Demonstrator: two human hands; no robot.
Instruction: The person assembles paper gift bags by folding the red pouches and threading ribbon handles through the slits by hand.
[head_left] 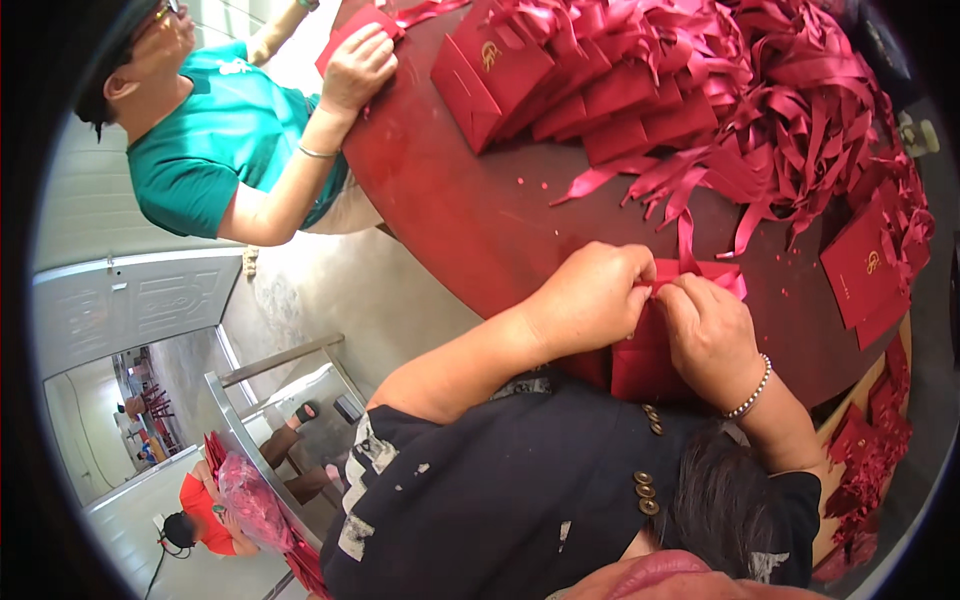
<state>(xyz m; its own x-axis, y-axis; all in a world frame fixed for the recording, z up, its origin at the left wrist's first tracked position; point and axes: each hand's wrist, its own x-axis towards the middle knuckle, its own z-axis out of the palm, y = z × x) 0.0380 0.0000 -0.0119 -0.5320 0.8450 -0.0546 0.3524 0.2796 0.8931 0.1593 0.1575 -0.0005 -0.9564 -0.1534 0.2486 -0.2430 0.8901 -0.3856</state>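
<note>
- Pale concrete floor [300, 290] fills the left side, with a white door [130, 305] lying across it and a metal frame [270, 385] below.
- At lower left a person in a red top [200, 515] bends over a pink bundle [250, 505].
- At upper left a co-worker in a teal shirt [225, 135] presses one hand [357, 65] flat on a red paper piece [345, 35] at the edge of the dark red table [470, 215].
- Near the table's front edge, the left hand [590, 295] is pinched shut on the top edge of a red paper bag [645, 365] that stands against the person's dark jacket.
- The right hand [712, 335], wearing a beaded bracelet [752, 392], is pinched on the same top edge, its fingertips touching the left hand's where a red ribbon [688, 240] rises from the bag.
- Beyond them, a row of folded red bags [540, 75] leans together, beside a loose heap of ribbons [790, 120].
- At far right, more flat red bags [865, 265] lie on the table, and others [865, 455] lie below its edge.
</note>
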